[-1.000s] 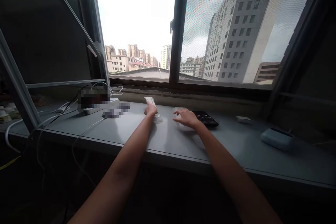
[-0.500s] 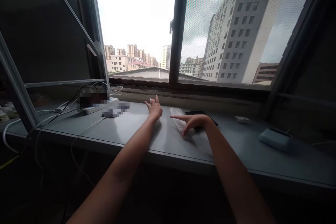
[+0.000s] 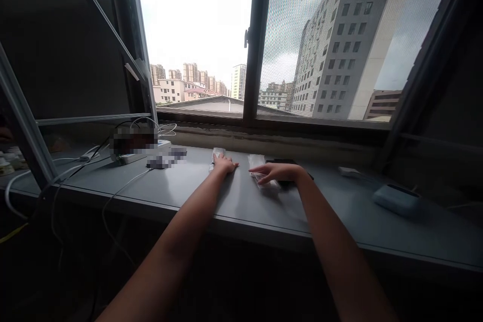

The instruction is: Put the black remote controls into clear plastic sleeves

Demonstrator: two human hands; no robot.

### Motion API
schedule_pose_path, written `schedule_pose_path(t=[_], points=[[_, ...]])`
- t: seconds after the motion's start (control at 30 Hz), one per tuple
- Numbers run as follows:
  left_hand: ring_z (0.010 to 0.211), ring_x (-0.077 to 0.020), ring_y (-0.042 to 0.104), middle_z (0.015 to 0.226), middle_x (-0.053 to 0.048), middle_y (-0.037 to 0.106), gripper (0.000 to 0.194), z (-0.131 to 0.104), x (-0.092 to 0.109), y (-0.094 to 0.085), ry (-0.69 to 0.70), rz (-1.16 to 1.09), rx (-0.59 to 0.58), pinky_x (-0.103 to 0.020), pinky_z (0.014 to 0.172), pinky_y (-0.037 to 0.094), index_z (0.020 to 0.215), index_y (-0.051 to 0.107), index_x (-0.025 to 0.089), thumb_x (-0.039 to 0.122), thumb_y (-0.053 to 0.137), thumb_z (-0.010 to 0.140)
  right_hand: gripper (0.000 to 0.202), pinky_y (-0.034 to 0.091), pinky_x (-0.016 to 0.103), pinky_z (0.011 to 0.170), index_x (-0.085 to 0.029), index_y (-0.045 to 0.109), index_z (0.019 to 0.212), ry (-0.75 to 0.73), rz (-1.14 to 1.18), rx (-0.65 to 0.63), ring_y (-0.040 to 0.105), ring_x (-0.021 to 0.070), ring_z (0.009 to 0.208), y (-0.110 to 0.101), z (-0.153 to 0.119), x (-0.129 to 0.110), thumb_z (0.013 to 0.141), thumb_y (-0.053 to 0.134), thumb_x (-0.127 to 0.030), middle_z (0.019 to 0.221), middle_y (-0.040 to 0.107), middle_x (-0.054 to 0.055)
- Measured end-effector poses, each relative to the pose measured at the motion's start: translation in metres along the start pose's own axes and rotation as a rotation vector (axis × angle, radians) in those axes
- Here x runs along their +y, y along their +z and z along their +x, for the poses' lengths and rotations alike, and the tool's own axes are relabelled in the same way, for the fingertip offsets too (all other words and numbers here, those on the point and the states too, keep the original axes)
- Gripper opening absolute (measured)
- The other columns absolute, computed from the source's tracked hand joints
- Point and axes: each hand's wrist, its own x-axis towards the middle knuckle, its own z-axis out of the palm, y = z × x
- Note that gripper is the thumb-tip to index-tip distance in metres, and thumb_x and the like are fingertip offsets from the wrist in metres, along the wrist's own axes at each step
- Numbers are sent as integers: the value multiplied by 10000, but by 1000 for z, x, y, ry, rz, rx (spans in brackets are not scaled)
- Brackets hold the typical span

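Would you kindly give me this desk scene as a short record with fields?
left hand: left hand, fingers spread over white packet
right hand: right hand at clear packet, grip unclear
beside right hand: black device, partly hidden
desk, right: white item, blue case
desk, left: power strip, cables
behind desk: window

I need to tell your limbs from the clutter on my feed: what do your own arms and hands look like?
The left hand and right hand are ungloved, five-fingered human hands. No watch or bracelet shows at either wrist. Both arms are slim, without sleeves, cables or visible markings as far as the view reaches. Rings are too small to tell.
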Motion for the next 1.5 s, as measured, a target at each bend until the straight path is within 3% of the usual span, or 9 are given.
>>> schedule_pose_path(t=[0.13,0.3,0.4,0.53,0.63,0.8,0.9,1.1,1.5], points=[[1464,-358,220,1446,-128,513,518,0,1,2,-24,29,33,-632,1153,18,1357,578,271,496,394,928,744,329,296,1121,-209,544,1402,-5,-69,11,448,266,1353,-1,3,-1,724,771,-417,1451,520,59],[1363,-366,392,1362,-164,580,500,-6,13,-2,9,126,211,-612,1158,-25,1312,617,211,456,428,920,707,347,300,1091,-144,659,1278,-43,-89,-8,504,291,1294,-2,8,1,672,774,-490,1361,599,79],[1343,-334,418,1373,-171,568,506,-12,19,-6,7,156,241,-570,1180,19,1306,617,167,439,400,939,553,409,299,1014,-159,767,1058,-63,-62,25,569,294,1194,-1,7,3,637,791,-517,1227,682,77],[1329,-330,427,1364,-192,564,495,-18,22,-10,1,147,230,-552,1183,70,1281,631,137,419,389,953,390,485,306,790,-155,775,768,-50,-47,137,639,269,908,2,13,7,652,780,-527,856,736,77],[1266,-330,477,1288,-195,605,455,-21,25,-13,23,89,333,-533,1166,142,1205,668,126,390,389,961,349,462,297,692,-152,772,783,-7,-109,337,621,227,759,3,21,8,782,671,-487,707,686,47],[1089,-287,572,1087,-172,669,572,-33,40,-28,136,-64,627,-417,984,375,996,707,132,445,230,1022,272,454,302,781,-255,762,1018,160,-311,919,647,250,970,2,28,8,902,531,-341,1001,735,59],[1006,-243,617,985,-141,694,565,-45,53,-38,269,-117,725,-350,914,397,929,691,149,410,203,1040,284,461,320,792,-237,746,1021,179,-333,1098,649,265,987,3,28,10,920,500,-337,1028,730,92],[818,-202,673,806,-67,714,488,-56,71,-33,544,-125,491,-259,721,420,841,701,198,429,312,1024,225,453,289,797,-170,717,940,30,-281,1140,651,228,917,2,35,17,827,524,-150,971,725,89],[810,-189,684,879,-9,741,213,-51,71,-28,508,-320,459,-257,719,455,996,649,231,337,490,902,53,450,291,796,-192,603,831,-20,-184,1140,639,203,858,4,42,19,848,553,-196,881,701,70]])
